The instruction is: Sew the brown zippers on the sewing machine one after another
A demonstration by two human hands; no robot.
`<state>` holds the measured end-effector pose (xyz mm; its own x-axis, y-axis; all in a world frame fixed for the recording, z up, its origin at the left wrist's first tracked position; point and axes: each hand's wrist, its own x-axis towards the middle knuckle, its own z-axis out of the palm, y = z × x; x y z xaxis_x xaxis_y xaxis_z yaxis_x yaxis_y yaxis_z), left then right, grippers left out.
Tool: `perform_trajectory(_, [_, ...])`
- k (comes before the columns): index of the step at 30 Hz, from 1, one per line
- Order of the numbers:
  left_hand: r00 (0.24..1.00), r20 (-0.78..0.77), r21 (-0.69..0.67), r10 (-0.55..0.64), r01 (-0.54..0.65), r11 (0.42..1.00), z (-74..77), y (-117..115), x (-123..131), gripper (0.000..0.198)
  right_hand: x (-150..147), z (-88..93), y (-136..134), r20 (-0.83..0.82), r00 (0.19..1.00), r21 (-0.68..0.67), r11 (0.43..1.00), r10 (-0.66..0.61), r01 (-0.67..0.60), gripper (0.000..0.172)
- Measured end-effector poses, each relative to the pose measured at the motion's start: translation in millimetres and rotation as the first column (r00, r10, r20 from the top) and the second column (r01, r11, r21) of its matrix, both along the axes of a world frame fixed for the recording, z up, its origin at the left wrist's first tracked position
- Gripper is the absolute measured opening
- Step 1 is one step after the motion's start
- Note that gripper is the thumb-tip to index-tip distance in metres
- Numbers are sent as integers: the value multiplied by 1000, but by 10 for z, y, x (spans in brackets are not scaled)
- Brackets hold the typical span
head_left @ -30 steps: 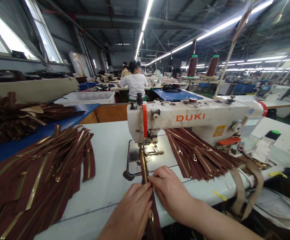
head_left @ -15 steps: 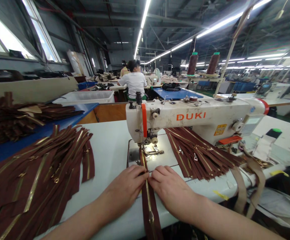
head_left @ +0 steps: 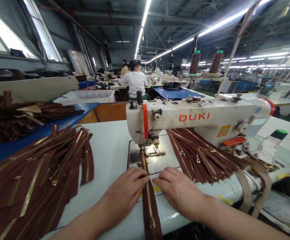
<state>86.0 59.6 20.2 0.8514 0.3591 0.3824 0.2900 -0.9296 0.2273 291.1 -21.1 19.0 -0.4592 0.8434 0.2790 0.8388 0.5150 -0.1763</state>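
Note:
A long brown zipper [head_left: 149,203] with gold metal teeth runs from under the sewing machine [head_left: 168,115] down over the front edge of the bed. Its slider hangs near the bottom of the view. My left hand [head_left: 128,185] is closed on the zipper just in front of the presser foot, fingertips pressing on its left side and teeth. On the right, my right hand [head_left: 178,188] rests palm down on the bed, fingers loosely bent, fingertips slightly off the zipper's edge. The underside of its thumb is hidden.
A large heap of brown zippers [head_left: 39,180] covers the left of the table. Another fanned bundle [head_left: 205,156] lies under the machine arm. More zippers [head_left: 32,113] lie on a blue surface [head_left: 84,110] at far left. A person in a white shirt [head_left: 134,81] sits ahead.
My right hand has shifted right, off the zipper's edge, opening a gap where yellow tape shows on the bed. My left hand stays on the zipper, slightly nearer me.

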Motion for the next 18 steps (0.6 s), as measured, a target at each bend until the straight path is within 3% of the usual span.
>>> perform_trajectory(5, [999,35,4,14,-14,1000,11,-20,9,28,-90,4,63,-23,998,-8,998,63,-63,19])
perform_trajectory(12, [1000,24,-3,-1,1,1000,-3,-6,3,33,-51,-65,72,132,990,54,997,55,-63,9])
perform_trajectory(18, [1000,25,-37,1,0,999,-24,8,-5,33,-45,-64,51,21,999,25,999,33,-34,20])
